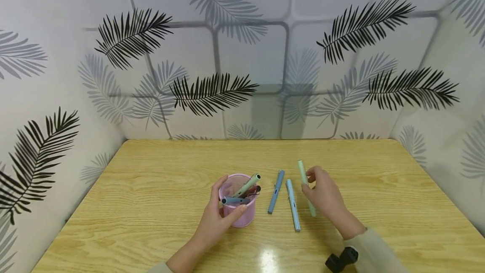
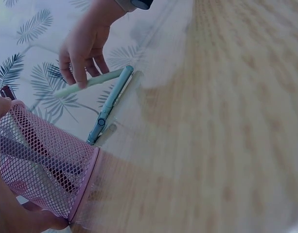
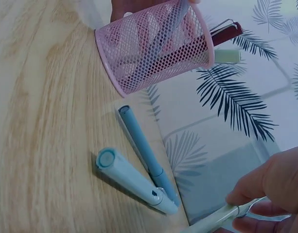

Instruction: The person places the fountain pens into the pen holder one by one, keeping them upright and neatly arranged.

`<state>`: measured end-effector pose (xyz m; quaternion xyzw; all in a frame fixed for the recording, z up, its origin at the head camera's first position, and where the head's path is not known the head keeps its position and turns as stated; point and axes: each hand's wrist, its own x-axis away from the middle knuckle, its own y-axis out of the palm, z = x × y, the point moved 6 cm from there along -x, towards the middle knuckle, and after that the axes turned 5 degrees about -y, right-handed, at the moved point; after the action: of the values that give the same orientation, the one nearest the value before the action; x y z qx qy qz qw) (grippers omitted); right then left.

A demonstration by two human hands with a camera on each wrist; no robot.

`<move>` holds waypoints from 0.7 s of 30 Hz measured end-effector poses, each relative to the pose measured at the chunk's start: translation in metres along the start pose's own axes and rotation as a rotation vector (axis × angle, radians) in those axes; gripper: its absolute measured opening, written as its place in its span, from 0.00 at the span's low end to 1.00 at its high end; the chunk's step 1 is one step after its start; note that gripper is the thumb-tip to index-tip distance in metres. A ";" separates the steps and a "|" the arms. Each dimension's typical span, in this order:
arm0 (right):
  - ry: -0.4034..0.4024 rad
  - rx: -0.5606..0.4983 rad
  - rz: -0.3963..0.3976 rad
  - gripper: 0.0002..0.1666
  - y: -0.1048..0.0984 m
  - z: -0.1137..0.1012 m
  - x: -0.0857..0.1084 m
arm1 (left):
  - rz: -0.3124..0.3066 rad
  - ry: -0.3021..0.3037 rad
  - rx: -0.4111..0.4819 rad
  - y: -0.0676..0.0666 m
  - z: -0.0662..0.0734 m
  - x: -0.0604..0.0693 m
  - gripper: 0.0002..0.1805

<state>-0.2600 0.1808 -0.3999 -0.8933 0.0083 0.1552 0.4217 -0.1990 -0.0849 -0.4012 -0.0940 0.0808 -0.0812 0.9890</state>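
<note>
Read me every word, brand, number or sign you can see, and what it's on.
No readable text in any view.
Pink mesh cup: no lettering visible.
Blue pen beside the cup, light blue pen next to it, pale green pen in the right hand: any markings too small to read.

Wood-grained yellowish tabletop [image 1: 151, 180], bright glare spot [image 1: 268, 260] on it, pale walls [image 1: 250, 62], printed black fronds [image 1: 134, 37], grey fronds [image 1: 224, 4]

Grips a pink pen cup [image 1: 248, 217] with the left hand [image 1: 215, 215]. Pinches a green pen [image 1: 302, 174] with the right hand [image 1: 326, 194]
</note>
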 end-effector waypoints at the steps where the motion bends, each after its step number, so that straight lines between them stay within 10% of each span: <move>1: -0.002 -0.013 0.008 0.17 -0.001 -0.002 0.001 | 0.000 -0.001 0.004 0.000 -0.001 0.000 0.41; 9: -0.029 -0.146 0.074 0.15 -0.012 -0.023 0.011 | 0.012 -0.005 -0.010 0.000 -0.032 -0.009 0.43; 21: -0.305 -0.332 0.271 0.19 -0.019 -0.062 0.028 | 0.004 0.011 -0.003 0.000 -0.034 -0.010 0.41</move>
<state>-0.2142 0.1498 -0.3569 -0.9073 0.0386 0.3425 0.2409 -0.2143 -0.0889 -0.4329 -0.0949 0.0865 -0.0799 0.9885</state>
